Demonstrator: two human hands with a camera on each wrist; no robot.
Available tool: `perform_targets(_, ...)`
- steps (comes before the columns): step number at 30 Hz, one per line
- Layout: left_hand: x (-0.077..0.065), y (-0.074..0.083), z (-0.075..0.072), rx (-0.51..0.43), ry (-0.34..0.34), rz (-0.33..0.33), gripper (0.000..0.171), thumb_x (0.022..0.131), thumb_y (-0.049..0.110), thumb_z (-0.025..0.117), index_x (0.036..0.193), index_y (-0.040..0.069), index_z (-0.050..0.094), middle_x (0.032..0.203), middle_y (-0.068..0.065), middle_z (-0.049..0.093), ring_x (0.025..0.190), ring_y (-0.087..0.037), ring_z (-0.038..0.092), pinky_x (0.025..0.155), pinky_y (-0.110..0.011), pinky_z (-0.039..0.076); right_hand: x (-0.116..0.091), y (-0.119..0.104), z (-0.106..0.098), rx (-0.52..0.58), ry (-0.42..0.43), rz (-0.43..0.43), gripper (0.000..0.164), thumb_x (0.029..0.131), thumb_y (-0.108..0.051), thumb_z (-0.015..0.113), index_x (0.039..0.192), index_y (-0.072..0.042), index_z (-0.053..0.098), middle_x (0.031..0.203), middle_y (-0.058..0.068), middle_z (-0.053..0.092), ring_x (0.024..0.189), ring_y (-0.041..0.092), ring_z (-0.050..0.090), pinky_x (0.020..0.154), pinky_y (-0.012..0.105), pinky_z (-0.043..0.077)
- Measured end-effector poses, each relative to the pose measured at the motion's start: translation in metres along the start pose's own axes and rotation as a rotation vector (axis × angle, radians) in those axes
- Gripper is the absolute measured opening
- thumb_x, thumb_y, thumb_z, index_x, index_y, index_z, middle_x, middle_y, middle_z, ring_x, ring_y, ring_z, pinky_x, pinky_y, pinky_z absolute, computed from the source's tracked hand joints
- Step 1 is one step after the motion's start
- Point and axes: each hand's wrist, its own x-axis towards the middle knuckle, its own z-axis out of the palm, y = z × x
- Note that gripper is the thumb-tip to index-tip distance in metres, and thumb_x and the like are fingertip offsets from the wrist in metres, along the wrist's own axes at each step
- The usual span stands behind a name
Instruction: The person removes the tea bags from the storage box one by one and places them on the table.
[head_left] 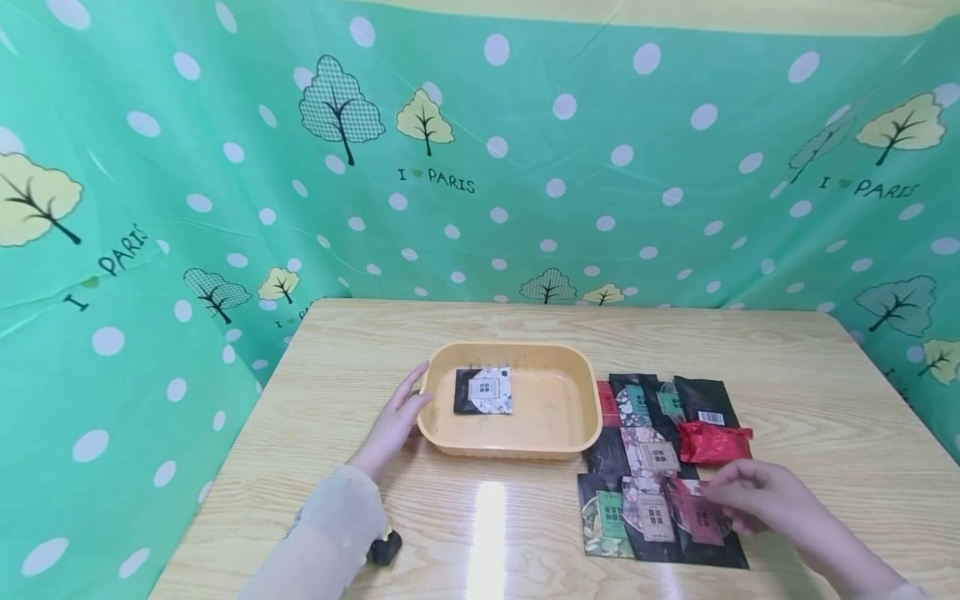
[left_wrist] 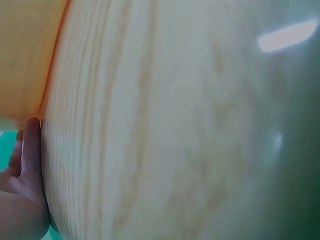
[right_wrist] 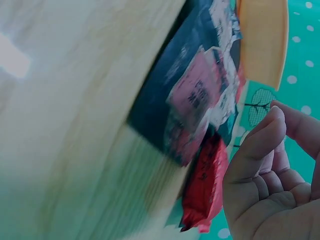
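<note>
My left hand [head_left: 392,418] touches the left end of a yellow-orange plastic tub [head_left: 553,404], its fingers fairly straight along the rim. In the left wrist view, the fingertips meet the tub's wall low by the table. Inside the tub, toward its left, lies one black-and-white printed sachet [head_left: 483,390]. Over the lower right corner of a spread of sachets hovers my right hand [head_left: 768,496], overlapping a black sachet with a red label [head_left: 703,521]. Its thumb and index finger come close together in the right wrist view, nothing visible between them, the other fingers loosely bent.
Several flat sachets, one with a green label [head_left: 611,512], lie in overlapping rows right of the tub. A crinkled red packet [head_left: 714,443] rests at their right edge. The wooden table [head_left: 360,333] meets a green dotted cloth [head_left: 495,225] behind. A small black object [head_left: 386,548] is by the left sleeve.
</note>
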Motion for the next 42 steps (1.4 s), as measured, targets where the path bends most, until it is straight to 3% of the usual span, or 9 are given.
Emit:
perform_targets(9, 0.000, 0.001, -0.001, -0.003, -0.010, -0.005, 0.056, 0.103, 0.034, 0.045, 0.156, 0.039, 0.025, 0.158, -0.018, 0.033, 0.137, -0.038, 0.046, 0.112, -0.048, 0.044, -0.002, -0.017, 0.008, 0.050, -0.067, -0.135, 0.028, 0.092, -0.020, 0.067, 0.105, 0.004, 0.061, 0.073, 0.001, 0.062, 0.062, 0.011, 0.057, 0.057, 0.026, 0.056)
perform_targets(14, -0.001, 0.002, -0.001, 0.004, -0.009, -0.007, 0.057, 0.103, 0.035, 0.045, 0.156, 0.040, 0.024, 0.159, -0.018, 0.033, 0.138, -0.038, 0.046, 0.111, -0.048, 0.044, -0.001, -0.028, 0.014, 0.046, -0.055, -0.184, 0.028, 0.092, -0.019, 0.067, 0.104, 0.005, 0.062, 0.071, 0.001, 0.061, 0.059, 0.011, 0.057, 0.055, 0.027, 0.055)
perform_targets(24, 0.000, 0.002, -0.001, -0.003, -0.014, -0.008, 0.057, 0.103, 0.036, 0.046, 0.155, 0.040, 0.025, 0.160, -0.017, 0.031, 0.139, -0.038, 0.044, 0.113, -0.049, 0.043, 0.001, -0.050, 0.026, 0.061, -0.007, -0.156, 0.026, 0.089, -0.020, 0.071, 0.101, 0.002, 0.063, 0.069, 0.002, 0.063, 0.061, 0.014, 0.059, 0.056, 0.028, 0.055)
perform_targets(32, 0.000, 0.002, -0.001, -0.010, -0.013, -0.014, 0.057, 0.102, 0.035, 0.047, 0.155, 0.040, 0.025, 0.160, -0.018, 0.031, 0.140, -0.039, 0.043, 0.115, -0.050, 0.040, 0.004, -0.070, 0.037, 0.101, -0.014, -0.166, 0.026, 0.090, -0.019, 0.070, 0.103, 0.002, 0.063, 0.076, 0.005, 0.066, 0.064, 0.017, 0.060, 0.058, 0.029, 0.056)
perform_targets(42, 0.000, 0.002, -0.001, -0.024, -0.011, -0.025, 0.057, 0.102, 0.035, 0.047, 0.155, 0.040, 0.026, 0.159, -0.018, 0.033, 0.139, -0.038, 0.044, 0.115, -0.049, 0.040, 0.009, -0.095, 0.050, 0.149, -0.032, -0.206, 0.026, 0.089, -0.022, 0.071, 0.103, -0.001, 0.063, 0.069, 0.001, 0.060, 0.065, 0.017, 0.059, 0.060, 0.030, 0.056)
